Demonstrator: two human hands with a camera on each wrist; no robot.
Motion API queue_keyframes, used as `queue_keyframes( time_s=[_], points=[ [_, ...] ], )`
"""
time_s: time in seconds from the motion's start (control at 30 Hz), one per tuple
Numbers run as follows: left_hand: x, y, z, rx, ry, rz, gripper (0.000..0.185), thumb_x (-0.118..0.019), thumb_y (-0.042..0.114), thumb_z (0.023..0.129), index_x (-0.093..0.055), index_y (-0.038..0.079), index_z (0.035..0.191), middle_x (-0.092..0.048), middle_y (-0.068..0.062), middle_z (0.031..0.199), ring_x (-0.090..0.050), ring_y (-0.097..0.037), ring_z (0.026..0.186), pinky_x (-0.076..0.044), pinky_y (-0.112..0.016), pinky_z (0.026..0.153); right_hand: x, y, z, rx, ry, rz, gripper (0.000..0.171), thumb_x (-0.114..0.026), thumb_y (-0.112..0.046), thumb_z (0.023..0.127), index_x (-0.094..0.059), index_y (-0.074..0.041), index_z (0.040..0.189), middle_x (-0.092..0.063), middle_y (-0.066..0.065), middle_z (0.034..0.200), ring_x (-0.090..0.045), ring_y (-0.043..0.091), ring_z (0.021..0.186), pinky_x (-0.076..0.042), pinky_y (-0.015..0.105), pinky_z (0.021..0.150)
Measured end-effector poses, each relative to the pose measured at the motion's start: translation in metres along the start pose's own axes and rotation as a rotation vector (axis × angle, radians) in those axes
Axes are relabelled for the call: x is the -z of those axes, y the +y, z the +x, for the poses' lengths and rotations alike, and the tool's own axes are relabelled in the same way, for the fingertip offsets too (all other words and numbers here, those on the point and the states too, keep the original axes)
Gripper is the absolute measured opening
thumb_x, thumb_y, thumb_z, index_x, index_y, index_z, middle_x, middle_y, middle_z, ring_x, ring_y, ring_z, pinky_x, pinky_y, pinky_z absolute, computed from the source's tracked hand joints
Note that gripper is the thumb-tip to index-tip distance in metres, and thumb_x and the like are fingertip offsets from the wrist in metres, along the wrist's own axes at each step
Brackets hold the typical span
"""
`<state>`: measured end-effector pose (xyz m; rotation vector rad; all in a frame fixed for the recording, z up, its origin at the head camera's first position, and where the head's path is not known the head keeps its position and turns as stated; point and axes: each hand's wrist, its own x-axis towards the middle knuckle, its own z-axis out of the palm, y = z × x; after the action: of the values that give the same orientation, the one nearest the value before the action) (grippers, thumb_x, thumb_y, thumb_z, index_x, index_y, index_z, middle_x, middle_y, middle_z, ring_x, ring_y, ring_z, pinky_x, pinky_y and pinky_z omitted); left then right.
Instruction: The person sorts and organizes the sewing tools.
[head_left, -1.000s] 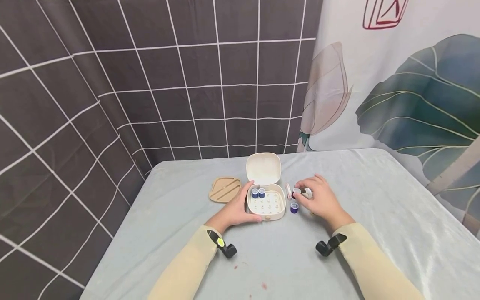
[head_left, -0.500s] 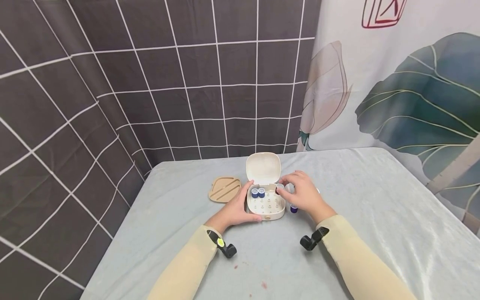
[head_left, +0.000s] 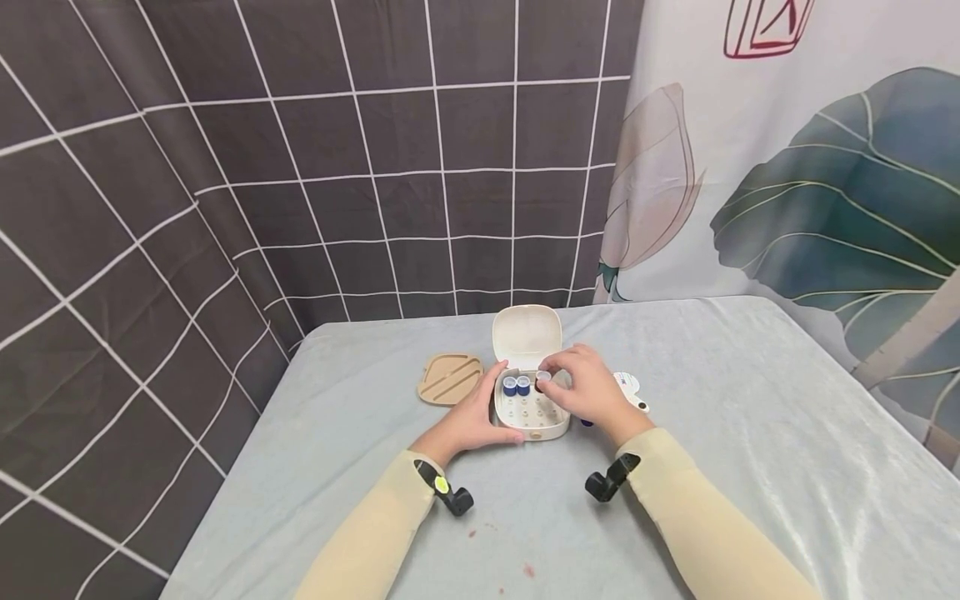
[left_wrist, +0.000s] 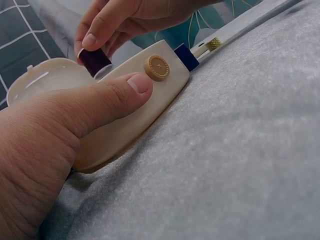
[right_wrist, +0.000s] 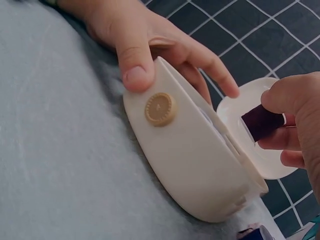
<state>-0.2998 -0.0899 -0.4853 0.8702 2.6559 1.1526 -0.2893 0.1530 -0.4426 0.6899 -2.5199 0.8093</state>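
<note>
A cream sewing box with a button-shaped catch stands on the table, its lid raised at the back. My left hand grips its left side, thumb on the front wall, fingers around toward the rear corner. Between thumb and fingers, my right hand pinches a dark purple thread spool, tilted above the open box in the wrist views. Two blue thread spools stand side by side at the back left inside, on a white base with rows of small pegs.
Left of the box lies a tan tray with slanted grooves. To the right, a blue spool stands close to the box, partly hidden by the right hand in the head view. Small white items lie farther right.
My right hand has moved left from the table beside the box to above its inside, carrying the purple thread spool. The left hand has stayed on the box.
</note>
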Motion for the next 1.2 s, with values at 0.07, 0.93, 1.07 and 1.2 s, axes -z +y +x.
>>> queue_keyframes(
  time_s=[0.07,0.93,1.07,1.2],
  points=[
    [0.000,0.000,0.000,-0.002,-0.001,0.000,0.123,-0.090,0.049,0.072,-0.010,0.024,0.163,-0.034,-0.010,0.159,-0.034,-0.024,0.146,-0.029,-0.047,0.119,-0.003,-0.001,0.001,0.000,-0.004,0.004,0.020,-0.077,-0.025,0.085,-0.075,-0.011,0.099,-0.072,-0.002,0.089,-0.059,0.023,0.093,-0.049,0.046,0.087],
    [0.001,0.001,-0.001,-0.014,-0.004,0.003,0.122,-0.090,0.047,0.073,-0.011,0.022,0.162,-0.029,-0.013,0.162,-0.032,-0.027,0.148,-0.030,-0.048,0.118,-0.032,-0.020,0.007,0.047,-0.083,-0.100,0.023,-0.082,-0.030,0.083,-0.076,-0.013,0.098,-0.071,-0.002,0.086,-0.060,0.024,0.093,-0.038,0.051,0.105],
    [0.001,0.001,-0.001,-0.013,-0.003,0.000,0.122,-0.090,0.047,0.073,-0.011,0.021,0.163,-0.030,-0.012,0.162,-0.032,-0.026,0.147,-0.030,-0.047,0.119,-0.035,-0.020,0.005,0.057,-0.073,-0.114,0.022,-0.083,-0.028,0.082,-0.076,-0.013,0.097,-0.070,-0.003,0.086,-0.060,0.024,0.094,-0.035,0.056,0.108],
    [0.000,0.001,0.000,-0.015,0.000,-0.002,0.122,-0.089,0.048,0.073,-0.011,0.021,0.163,-0.029,-0.012,0.162,-0.031,-0.026,0.148,-0.029,-0.047,0.119,-0.038,-0.021,0.005,0.059,-0.075,-0.127,0.024,-0.084,-0.028,0.080,-0.076,-0.013,0.097,-0.070,-0.003,0.085,-0.061,0.025,0.097,-0.034,0.058,0.109]
  ],
)
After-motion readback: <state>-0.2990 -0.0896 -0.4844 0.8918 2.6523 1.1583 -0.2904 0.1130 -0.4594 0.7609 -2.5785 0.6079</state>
